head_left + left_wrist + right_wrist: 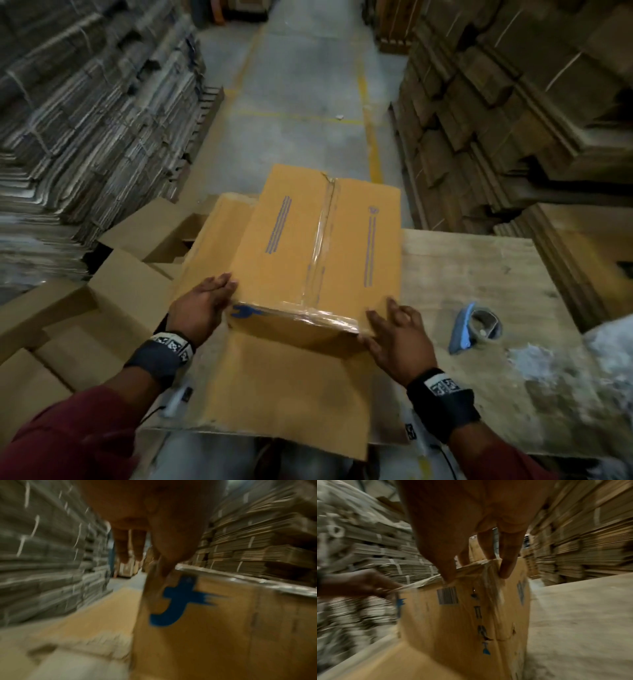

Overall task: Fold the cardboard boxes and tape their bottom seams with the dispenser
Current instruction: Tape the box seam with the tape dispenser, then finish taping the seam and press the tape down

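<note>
A folded brown cardboard box (291,240) stands on the table with its taped seam (322,236) facing up; clear tape also wraps its near edge. My left hand (219,291) presses flat, fingers straight, against the box's near left corner. My right hand (387,318) touches the near right corner with spread fingers. In the right wrist view the fingers (506,561) lie on the taped top edge of the box (462,622). The left wrist view is blurred and shows the box (214,635) with a blue mark. The blue tape dispenser (478,327) lies on the table, right of my right hand.
A flat cardboard sheet (291,394) lies under the box on the wooden table (479,267). Open brown boxes (120,291) crowd the left side. Tall stacks of flattened cardboard (85,120) line both sides of a concrete aisle (298,102). Crumpled plastic (609,359) sits far right.
</note>
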{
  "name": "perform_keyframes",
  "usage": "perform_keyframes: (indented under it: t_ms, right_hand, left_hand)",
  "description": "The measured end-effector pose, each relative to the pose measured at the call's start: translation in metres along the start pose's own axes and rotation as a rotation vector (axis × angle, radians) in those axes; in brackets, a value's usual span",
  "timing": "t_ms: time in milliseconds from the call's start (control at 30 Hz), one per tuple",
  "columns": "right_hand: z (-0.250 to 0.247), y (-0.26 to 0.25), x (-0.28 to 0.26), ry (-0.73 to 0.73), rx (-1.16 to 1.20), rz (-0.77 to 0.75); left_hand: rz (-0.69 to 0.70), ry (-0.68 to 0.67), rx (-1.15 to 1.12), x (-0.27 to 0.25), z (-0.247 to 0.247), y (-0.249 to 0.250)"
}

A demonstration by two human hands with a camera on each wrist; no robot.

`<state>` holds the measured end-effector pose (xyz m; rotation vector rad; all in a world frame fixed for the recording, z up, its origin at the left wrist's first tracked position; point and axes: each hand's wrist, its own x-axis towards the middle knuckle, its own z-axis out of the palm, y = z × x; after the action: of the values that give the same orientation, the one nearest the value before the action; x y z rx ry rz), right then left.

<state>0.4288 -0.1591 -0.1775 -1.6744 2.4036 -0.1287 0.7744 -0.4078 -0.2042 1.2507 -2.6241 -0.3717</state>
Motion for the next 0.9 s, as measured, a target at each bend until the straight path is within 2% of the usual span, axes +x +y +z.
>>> perform_keyframes:
  t_ms: [67,100,233,433,533,600,667,733,800,867,900]
  right_hand:
    - [0.003,-0.012,-0.005,-0.007,-0.05,-0.086]
    - [0.007,-0.018,-0.008,-0.011,-0.08,-0.115]
    - [0.015,-0.052,-0.017,-0.098,-0.16,-0.17]
    - [0.003,-0.08,-0.016,-0.083,-0.087,-0.198]
    - [0.005,-0.114,-0.019,-0.149,0.072,-0.339]
    - [0.001,-0.137,-0.026,-0.169,0.149,-0.499]
    - [-0.003,-0.144,-0.021,-0.181,0.356,-0.571]
    - [0.002,-0.124,0.005,-0.242,0.504,-0.533]
    - [0.003,-0.086,0.051,-0.132,0.559,-0.416]
    - [-0.01,-0.045,0.103,0.012,0.468,-0.319]
    - [-0.022,-0.028,0.128,0.014,0.352,-0.241]
  left_hand:
    - [-0.065,-0.031,0.111,0.004,-0.015,0.009]
    - [-0.048,-0.023,0.136,0.003,-0.019,0.018]
    - [0.123,-0.031,0.011,-0.027,-0.014,0.073]
    - [0.028,-0.004,-0.244,-0.045,0.01,0.157]
    - [-0.1,0.063,-0.396,-0.045,0.007,0.164]
    - [-0.25,0.123,-0.419,-0.051,-0.002,0.16]
    - [-0.352,0.127,-0.4,-0.061,-0.009,0.155]
    - [-0.357,0.112,-0.365,-0.069,-0.013,0.155]
    - [-0.352,0.108,-0.328,-0.072,-0.012,0.162]
    - [-0.347,0.127,-0.389,-0.072,-0.009,0.18]
    - [-0.312,0.141,-0.449,-0.071,-0.006,0.192]
